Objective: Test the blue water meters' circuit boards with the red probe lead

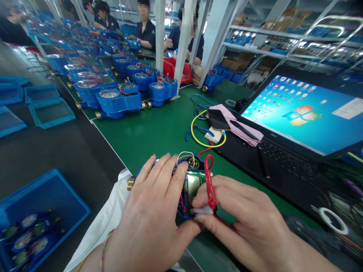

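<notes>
In front of me lies a blue water meter with an exposed circuit board [194, 186], thin coloured wires and a brass threaded end [131, 183]. My left hand [154, 204] is spread over the meter's left part and grips it, hiding most of its dial side; the thumb reaches the board's near edge. Between thumb and fingers, my right hand [246, 215] pinches a small pale connector [203, 210] at that same edge. A red cable [209, 181] loops up beside the connector. The connector's tip is hard to make out.
A laptop [300, 117] stands right, with a phone [218, 119], pink papers [249, 132], blue-handled pliers [200, 130] and a yellow cable [193, 134] beside it. Several blue meters [119, 102] crowd the green bench's far side. A blue bin [70, 196] holds meters at lower left. Co-workers sit beyond.
</notes>
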`<state>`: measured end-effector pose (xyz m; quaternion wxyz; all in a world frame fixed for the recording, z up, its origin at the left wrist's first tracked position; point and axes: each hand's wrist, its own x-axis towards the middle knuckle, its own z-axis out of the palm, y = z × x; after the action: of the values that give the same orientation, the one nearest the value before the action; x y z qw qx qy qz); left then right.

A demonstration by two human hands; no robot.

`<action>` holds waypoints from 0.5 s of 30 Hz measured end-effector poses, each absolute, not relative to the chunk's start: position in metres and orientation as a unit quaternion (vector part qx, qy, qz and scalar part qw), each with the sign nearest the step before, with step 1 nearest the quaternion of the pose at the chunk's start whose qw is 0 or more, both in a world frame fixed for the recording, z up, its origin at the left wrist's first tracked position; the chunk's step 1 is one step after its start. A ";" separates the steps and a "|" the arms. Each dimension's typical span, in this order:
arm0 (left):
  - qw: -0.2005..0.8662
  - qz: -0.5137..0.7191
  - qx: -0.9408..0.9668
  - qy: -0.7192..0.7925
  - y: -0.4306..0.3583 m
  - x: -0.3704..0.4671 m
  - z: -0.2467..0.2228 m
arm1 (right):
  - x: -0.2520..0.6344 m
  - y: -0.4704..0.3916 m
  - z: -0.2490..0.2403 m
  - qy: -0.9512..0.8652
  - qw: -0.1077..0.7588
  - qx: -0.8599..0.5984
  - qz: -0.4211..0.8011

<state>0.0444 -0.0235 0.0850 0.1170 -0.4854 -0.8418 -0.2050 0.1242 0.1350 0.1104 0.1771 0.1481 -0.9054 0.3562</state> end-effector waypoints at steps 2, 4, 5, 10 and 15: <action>0.128 -0.204 -0.484 -0.842 -0.023 0.044 0.084 | 0.124 0.135 0.109 -0.905 0.175 0.145 0.359; 0.145 -0.196 -0.485 -0.840 -0.024 0.044 0.083 | 0.124 0.136 0.106 -0.905 0.172 0.139 0.364; 0.156 -0.190 -0.487 -0.838 -0.024 0.043 0.082 | 0.124 0.136 0.104 -0.904 0.171 0.136 0.368; 0.215 -0.148 -0.510 -0.820 -0.025 0.036 0.076 | 0.122 0.137 0.095 -0.893 0.179 0.148 0.385; 0.234 -0.100 -0.542 -0.801 -0.028 0.028 0.072 | 0.115 0.139 0.092 -0.887 0.189 0.160 0.390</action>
<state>0.0282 -0.0284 0.0723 0.2343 -0.5419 -0.8010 -0.0996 0.1149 0.1390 0.0922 0.1886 0.1595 -0.8869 0.3904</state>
